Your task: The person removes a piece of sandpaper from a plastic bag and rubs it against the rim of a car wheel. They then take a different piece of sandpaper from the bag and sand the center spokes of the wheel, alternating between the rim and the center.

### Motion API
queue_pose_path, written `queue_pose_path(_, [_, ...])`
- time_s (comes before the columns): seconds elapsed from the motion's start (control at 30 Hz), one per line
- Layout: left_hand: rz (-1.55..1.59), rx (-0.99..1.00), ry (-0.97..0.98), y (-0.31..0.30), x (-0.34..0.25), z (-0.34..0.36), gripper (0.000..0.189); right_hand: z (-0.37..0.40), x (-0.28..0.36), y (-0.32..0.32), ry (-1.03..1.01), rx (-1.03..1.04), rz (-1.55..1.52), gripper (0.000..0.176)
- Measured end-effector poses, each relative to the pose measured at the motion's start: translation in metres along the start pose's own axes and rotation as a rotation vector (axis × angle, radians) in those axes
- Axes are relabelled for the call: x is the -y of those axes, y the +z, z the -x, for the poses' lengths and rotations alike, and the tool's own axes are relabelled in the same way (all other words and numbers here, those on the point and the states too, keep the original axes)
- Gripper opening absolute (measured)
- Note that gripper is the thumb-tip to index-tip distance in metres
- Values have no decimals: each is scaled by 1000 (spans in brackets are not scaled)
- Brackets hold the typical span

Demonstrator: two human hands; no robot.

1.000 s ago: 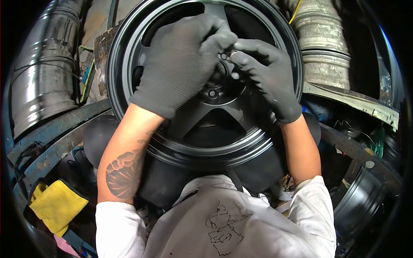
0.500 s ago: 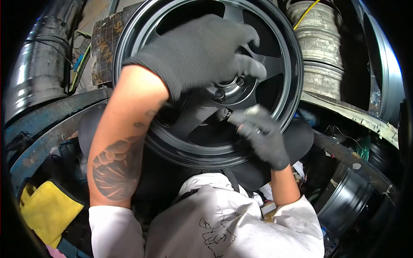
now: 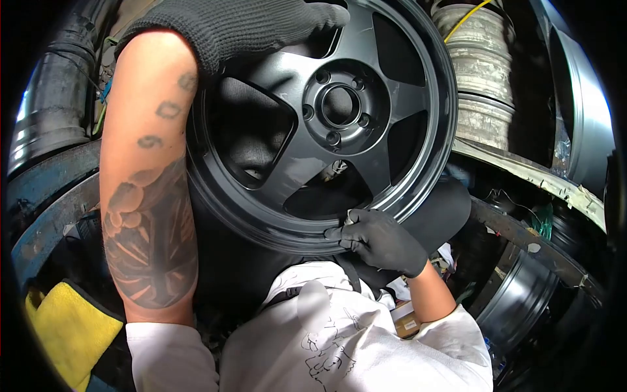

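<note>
A dark grey five-spoke wheel rim (image 3: 307, 160) lies face up over my lap, its bolt holes and round centre bore showing. My left hand (image 3: 261, 29), in a black glove, reaches over the far left part of the rim; its fingertips lie near the upper spoke, and most of the fingers are hidden behind the hand or past the frame's top edge. At the rim's near edge, my gloved right hand (image 3: 382, 242) is closed, fingers curled in a pinch against the lip. A small pale thing shows between its fingertips, too small to name.
Stacked bare metal rims (image 3: 483, 78) stand at the far right, with further rims (image 3: 55, 98) at the left. A yellow cloth (image 3: 72, 330) hangs at the lower left. Another rim (image 3: 519, 300) lies at the lower right. Metal frame bars (image 3: 55, 173) run along both sides.
My left hand has moved from over the hub up and left to the far side. My right hand has come down and left to the near lip. The hub is now uncovered.
</note>
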State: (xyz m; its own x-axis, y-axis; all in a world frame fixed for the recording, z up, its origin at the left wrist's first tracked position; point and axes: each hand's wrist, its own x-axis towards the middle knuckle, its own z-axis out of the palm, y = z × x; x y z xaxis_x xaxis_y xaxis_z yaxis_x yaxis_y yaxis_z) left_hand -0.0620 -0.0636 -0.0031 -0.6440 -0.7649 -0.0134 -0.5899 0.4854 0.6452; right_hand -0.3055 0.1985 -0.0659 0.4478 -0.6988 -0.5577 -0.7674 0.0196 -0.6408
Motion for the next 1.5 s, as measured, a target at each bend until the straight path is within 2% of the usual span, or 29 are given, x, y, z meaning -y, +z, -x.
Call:
queue_pose_path(0.07, [24,22,58,7,17,-11,36,3,-7,4,13,0,-52,40])
queue_pose_path(0.1, [36,29,93,13,28,-15,36,2,-6,3,39,23,-98,42])
queue_pose_path(0.17, [55,109,-34,5,18,-14,35,1,-5,0,89,70,-188,46])
queue_pose_path(0.2, [63,183,-190,-15,-13,-13,34,-2,-1,0,82,74,-162,44])
queue_pose_path(0.27, [-147,136,-56,-15,-10,-14,34,-10,8,2,72,78,-113,40])
queue_pose_path(0.3, [-360,14,238,-2,4,-12,34,-9,4,0,63,91,-143,39])
queue_pose_path(0.37, [-356,-16,326,7,34,-13,34,-3,-4,-6,47,121,-205,37])
queue_pose_path(0.4, [-146,74,115,-14,10,-4,34,-3,-4,-5,49,125,-193,36])
queue_pose_path(0.47, [-36,12,12,-18,3,1,34,-2,-6,-2,50,125,-163,35])
queue_pose_path(0.5, [-132,-132,123,-1,14,1,34,-6,-2,4,21,94,-121,34])
queue_pose_path(0.57, [-123,-162,17,-4,-8,-1,33,-6,0,7,32,73,-160,32])
queue_pose_path(0.6, [-25,-51,-194,-18,-23,-6,32,-7,1,7,34,59,-177,32])
queue_pose_path(0.67, [42,-24,-260,-24,-30,-3,32,3,-4,3,107,60,-191,31])
queue_pose_path(0.73, [-27,-209,40,-15,-10,10,31,1,-2,1,109,58,-159,30])
queue_pose_path(0.8, [-96,-299,157,-11,-4,12,30,-10,8,3,52,48,-88,28])
queue_pose_path(0.93, [-141,-268,84,-7,-3,9,29,-10,9,0,103,79,-120,26])
queue_pose_path(1.0, [-89,-170,-78,-12,-6,9,29,-1,5,-5,116,53,-134,26])
queue_pose_path(1.03, [-55,-93,-231,-26,-24,2,30,-2,5,-1,99,39,-110,27])
queue_pose_path(1.1, [74,-76,-218,-32,-24,3,31,-17,21,3,130,42,-108,27])
queue_pose_path(1.13, [166,-131,-56,-30,-7,11,33,-19,27,5,148,44,-113,27])
queue_pose_path(1.2, [129,-274,134,-22,13,14,34,-15,19,3,120,32,-124,25])
queue_pose_path(1.23, [11,-355,152,-15,18,13,34,-7,10,2,96,23,-132,25])
queue_pose_path(1.3, [65,-285,69,-31,33,12,33,3,4,2,124,18,-121,25])
queue_pose_path(1.37, [31,-241,13,-42,39,14,32,-8,12,8,67,-9,-79,24])
queue_pose_path(1.47, [-270,-333,451,-32,44,12,33,-19,17,12,47,17,-83,22])
queue_pose_path(1.5, [-260,-339,414,-30,44,14,33,-15,10,12,32,7,-104,21])
